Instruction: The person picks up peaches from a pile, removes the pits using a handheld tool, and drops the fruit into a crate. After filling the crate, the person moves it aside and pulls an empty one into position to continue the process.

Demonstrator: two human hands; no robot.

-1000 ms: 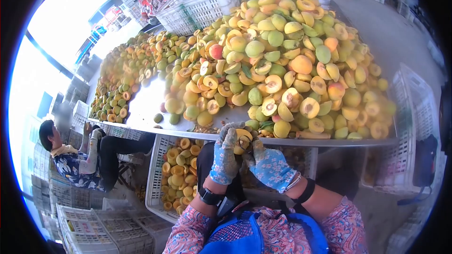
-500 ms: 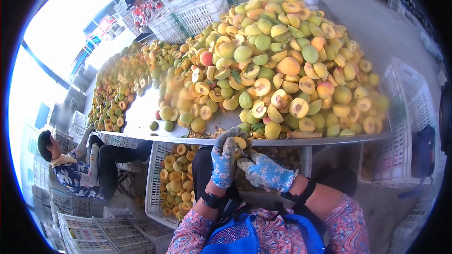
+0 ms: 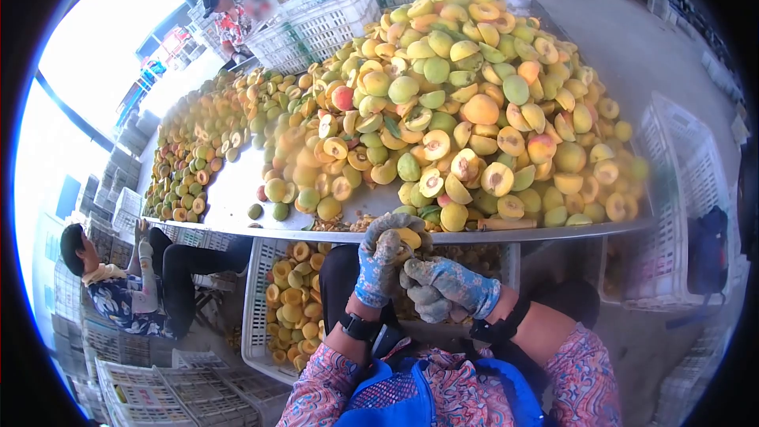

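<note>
My left hand (image 3: 381, 257), in a grey and blue flowered glove, is closed around a yellow peach half (image 3: 409, 237) just over the table's near edge. Below and to the right of it, my right hand (image 3: 447, 289), gloved the same way, is curled into a fist. Whatever sits inside those right fingers is hidden. Beyond both hands, a big heap of peaches (image 3: 482, 111), many of them cut in half, covers much of the metal table (image 3: 237, 194). Scraps (image 3: 356, 224) lie along the near rim.
Under the table, a white crate (image 3: 254, 312) holds peach halves (image 3: 296, 304). Another white crate (image 3: 696, 190) stands at the right. A co-worker (image 3: 126, 289) sits at the left, and another person (image 3: 229, 24) is behind the stacked crates (image 3: 324, 20).
My right hand has drawn slightly down from the left one, its fingers now curled tighter. The left hand still holds the peach half. The seated co-worker's hands have shifted.
</note>
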